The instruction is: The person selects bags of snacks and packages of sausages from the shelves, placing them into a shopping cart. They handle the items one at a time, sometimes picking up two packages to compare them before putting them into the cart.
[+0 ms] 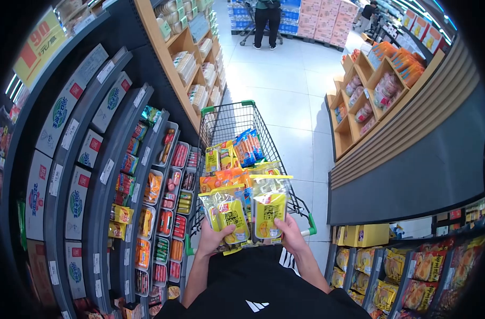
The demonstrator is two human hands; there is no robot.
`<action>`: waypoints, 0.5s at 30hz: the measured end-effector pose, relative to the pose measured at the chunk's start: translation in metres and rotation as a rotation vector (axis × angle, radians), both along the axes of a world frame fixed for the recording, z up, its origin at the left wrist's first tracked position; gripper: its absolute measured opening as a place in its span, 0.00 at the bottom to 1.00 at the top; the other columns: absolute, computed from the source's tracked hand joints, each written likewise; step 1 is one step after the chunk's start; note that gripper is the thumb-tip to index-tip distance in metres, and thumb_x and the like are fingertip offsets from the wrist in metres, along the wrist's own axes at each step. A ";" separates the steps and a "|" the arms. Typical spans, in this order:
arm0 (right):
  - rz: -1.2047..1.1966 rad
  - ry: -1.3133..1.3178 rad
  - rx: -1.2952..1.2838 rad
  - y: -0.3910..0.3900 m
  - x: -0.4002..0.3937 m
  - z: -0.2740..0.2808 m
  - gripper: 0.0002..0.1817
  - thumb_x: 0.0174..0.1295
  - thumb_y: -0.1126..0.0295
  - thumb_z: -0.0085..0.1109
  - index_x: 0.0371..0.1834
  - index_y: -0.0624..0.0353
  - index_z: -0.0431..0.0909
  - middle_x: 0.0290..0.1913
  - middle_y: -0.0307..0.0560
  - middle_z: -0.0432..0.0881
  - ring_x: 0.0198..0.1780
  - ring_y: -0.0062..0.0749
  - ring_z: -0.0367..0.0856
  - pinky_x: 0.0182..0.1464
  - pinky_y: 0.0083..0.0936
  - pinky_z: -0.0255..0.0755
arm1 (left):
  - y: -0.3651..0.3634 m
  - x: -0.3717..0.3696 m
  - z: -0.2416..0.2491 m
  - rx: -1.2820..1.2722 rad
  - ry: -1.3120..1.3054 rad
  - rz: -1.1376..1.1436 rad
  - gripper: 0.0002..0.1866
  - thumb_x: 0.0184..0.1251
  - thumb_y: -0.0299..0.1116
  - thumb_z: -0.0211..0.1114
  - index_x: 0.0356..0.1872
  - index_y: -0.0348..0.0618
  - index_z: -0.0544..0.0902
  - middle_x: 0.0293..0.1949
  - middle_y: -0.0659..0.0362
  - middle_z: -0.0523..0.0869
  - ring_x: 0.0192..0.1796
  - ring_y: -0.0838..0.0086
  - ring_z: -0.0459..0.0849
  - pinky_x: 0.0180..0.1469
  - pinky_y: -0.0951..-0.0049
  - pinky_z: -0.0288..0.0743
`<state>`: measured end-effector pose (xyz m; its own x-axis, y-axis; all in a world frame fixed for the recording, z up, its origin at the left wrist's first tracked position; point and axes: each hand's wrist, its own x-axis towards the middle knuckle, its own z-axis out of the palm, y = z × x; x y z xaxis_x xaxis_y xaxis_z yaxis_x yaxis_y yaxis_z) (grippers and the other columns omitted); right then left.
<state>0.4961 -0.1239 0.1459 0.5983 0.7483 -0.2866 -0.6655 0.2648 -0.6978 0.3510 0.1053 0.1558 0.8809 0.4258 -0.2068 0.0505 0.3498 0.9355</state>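
My left hand (212, 237) is closed on yellow snack packets (230, 215) with clear tops, the thumb lying across the front one. In my right hand (290, 234) is another yellow snack packet (270, 212), held upright with the thumb on its face. Both hands are over the near end of a shopping cart (263, 114) with green corners. Inside the cart lie a blue and orange packet (249, 148), more yellow packets (219, 158) and orange packets (221, 178). The cart's handle is mostly hidden behind my hands and the packets.
On the left, dark shelves hold trays of sausages (165, 223) and white boxes (77, 196). A wooden rack (354, 111) and a low shelf of yellow bags (388, 266) stand at the right. Ahead, a person (267, 24) stands beside another cart in the aisle (285, 85).
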 end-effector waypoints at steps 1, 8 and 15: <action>0.016 -0.051 -0.066 0.005 -0.004 -0.002 0.23 0.80 0.69 0.59 0.74 0.64 0.69 0.66 0.49 0.83 0.63 0.28 0.84 0.66 0.31 0.80 | -0.002 0.000 -0.001 0.004 0.003 0.004 0.33 0.64 0.22 0.78 0.68 0.35 0.71 0.59 0.54 0.86 0.58 0.69 0.88 0.61 0.66 0.85; 0.102 0.224 -0.056 0.021 -0.033 -0.016 0.25 0.80 0.70 0.60 0.76 0.63 0.67 0.67 0.49 0.82 0.63 0.29 0.84 0.66 0.33 0.80 | -0.012 0.003 -0.006 0.104 0.004 -0.034 0.35 0.63 0.22 0.80 0.69 0.35 0.71 0.59 0.55 0.86 0.59 0.71 0.87 0.63 0.67 0.83; 0.059 0.025 -0.084 0.010 -0.024 -0.027 0.29 0.79 0.67 0.63 0.78 0.63 0.65 0.66 0.50 0.83 0.63 0.30 0.83 0.66 0.34 0.79 | -0.013 -0.009 -0.012 0.041 -0.057 0.052 0.31 0.72 0.30 0.75 0.70 0.35 0.71 0.61 0.55 0.85 0.62 0.72 0.84 0.66 0.67 0.78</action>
